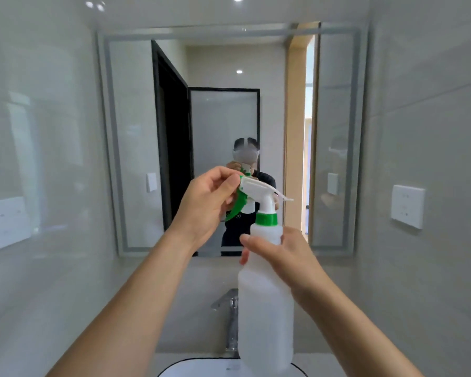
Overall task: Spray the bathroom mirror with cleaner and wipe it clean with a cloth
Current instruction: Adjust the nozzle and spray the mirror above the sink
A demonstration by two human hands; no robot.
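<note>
The left hand (pixel 207 202) pinches the nozzle tip of the spray bottle (pixel 265 295), likely twisting it open before spraying. The right hand (pixel 288 257) wraps the bottle's shoulder, steadying it upright over the sink (pixel 174 370), facing the mirror (pixel 223 118). No cloth is in view.

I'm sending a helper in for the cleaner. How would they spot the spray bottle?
Facing the mirror, look above the faucet. The spray bottle is held upright in the right hand: translucent white, with a green collar and trigger.
</note>
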